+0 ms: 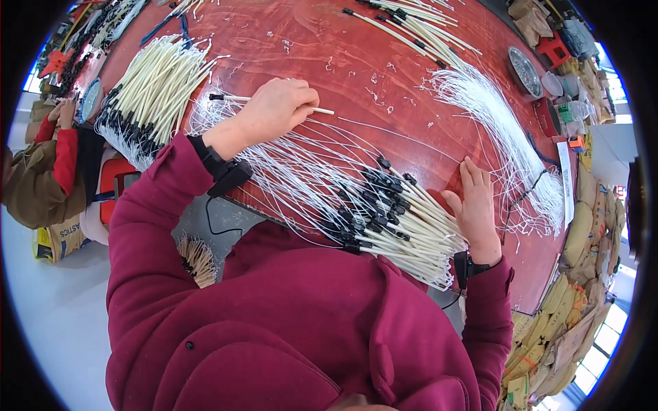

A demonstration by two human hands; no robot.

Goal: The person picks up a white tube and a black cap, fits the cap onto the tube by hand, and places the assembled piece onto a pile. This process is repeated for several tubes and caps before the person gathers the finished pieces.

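Observation:
My left hand (277, 109) is closed, its fingers curled around a thin cream stick (325, 111) whose black-capped end (216, 97) shows beyond the wrist side. My right hand (475, 209) lies with fingers stretched on the red table, beside the plain ends of a pile of cream sticks (419, 236). The pile's black caps (384, 198) sit toward the middle, and long white threads (295, 181) run from them to the left, below my left hand. One loose thread (404, 135) curves across to my right fingertips; whether they touch it I cannot tell.
A thick bundle of cream sticks (161, 85) lies at the left. White threads tied in a hank (500, 123) stretch along the right, with more sticks (418, 31) behind. Thread scraps dot the red table (308, 61). A metal bowl (526, 72) stands far right; another person (51, 164) sits left.

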